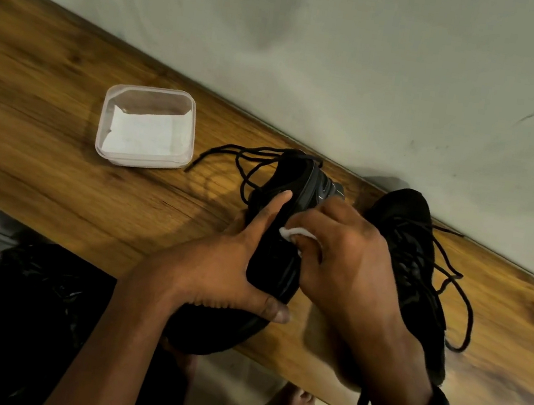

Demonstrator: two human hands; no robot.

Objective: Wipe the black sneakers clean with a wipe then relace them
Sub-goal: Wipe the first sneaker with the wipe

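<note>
My left hand grips a black sneaker around its middle and holds it tilted on its side over the wooden table. Its loose black laces trail out to the left. My right hand presses a white wipe against the side of that sneaker, with most of the wipe hidden under my fingers. The second black sneaker lies on the table just to the right, partly behind my right hand, and its laces hang loose.
A clear plastic tub holding white wipes stands on the table to the left of the shoes. The wall runs along the table's far edge. A black plastic bag sits below the near edge, and bare feet show on the floor.
</note>
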